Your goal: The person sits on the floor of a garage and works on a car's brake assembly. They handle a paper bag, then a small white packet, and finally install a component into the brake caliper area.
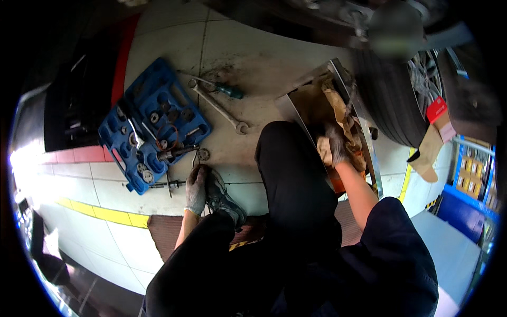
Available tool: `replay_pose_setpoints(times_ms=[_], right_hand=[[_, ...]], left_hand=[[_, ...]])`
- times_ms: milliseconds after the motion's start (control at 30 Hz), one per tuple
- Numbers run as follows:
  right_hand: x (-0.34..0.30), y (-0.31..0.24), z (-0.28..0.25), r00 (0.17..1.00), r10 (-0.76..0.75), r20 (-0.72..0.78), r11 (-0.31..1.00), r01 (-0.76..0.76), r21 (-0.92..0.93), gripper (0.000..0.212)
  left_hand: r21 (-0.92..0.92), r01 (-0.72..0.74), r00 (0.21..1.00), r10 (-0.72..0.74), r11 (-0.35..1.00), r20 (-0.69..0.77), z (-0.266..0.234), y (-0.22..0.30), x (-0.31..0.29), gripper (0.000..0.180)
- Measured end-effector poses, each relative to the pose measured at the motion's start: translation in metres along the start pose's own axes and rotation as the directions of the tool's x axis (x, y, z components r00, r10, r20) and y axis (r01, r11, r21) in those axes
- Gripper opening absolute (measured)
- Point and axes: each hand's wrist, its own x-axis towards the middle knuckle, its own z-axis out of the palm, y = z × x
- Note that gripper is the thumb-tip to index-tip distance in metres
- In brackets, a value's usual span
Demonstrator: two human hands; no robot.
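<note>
My left hand (196, 191), in a soiled light work glove, hangs beside my dark shoe (217, 193). Its fingers are curled down, and whatever they hold, if anything, is hidden. Just beyond the fingertips are a thin metal rod and a small round metal disc (204, 154). Close by lies an open blue tool case (185, 105) with round metal discs and tools in its recesses. My right hand (336, 143), also gloved, reaches into a metal tray (301, 120) among crumpled brown paper (338, 103). Shadow hides its fingers.
A combination wrench (219, 107) and a green-handled screwdriver (229, 91) lie on the tiled floor beyond my knees. Right of the tray stands a tyre (388, 98), with a red box (437, 110) and cardboard beside it. A vehicle's dark underside (296, 24) overhangs the far side.
</note>
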Motion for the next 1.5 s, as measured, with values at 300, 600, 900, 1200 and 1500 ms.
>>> replay_pose_setpoints(times_ms=[300,600,900,1200,1500], right_hand=[[-0.159,0.066,-0.062,0.659,-0.626,0.417,-0.197,0.384,-0.902,0.041],[-0.184,0.107,-0.148,0.974,-0.012,0.225,-0.368,0.205,-0.907,0.029],[-0.179,0.07,-0.074,0.712,-0.644,0.28,-0.068,0.312,-0.948,0.05],[-0.091,0.052,-0.063,0.752,-0.475,0.456,-0.275,0.365,-0.889,0.07],[-0.16,0.092,-0.09,0.593,-0.767,0.245,-0.386,-0.122,-0.914,0.04]], left_hand=[[-0.14,0.1,0.991,-0.085,0.985,0.104,-0.01,0.007,-0.001,0.034],[-0.076,0.069,0.982,-0.054,0.995,0.181,-0.013,-0.002,0.002,0.038],[-0.09,-0.023,0.998,0.028,0.996,0.056,-0.012,0.002,-0.006,0.039],[0.082,-0.065,0.995,0.059,0.994,0.075,0.001,-0.007,-0.005,0.04],[0.063,0.013,0.999,-0.016,0.998,0.046,-0.006,-0.002,-0.004,0.037]])
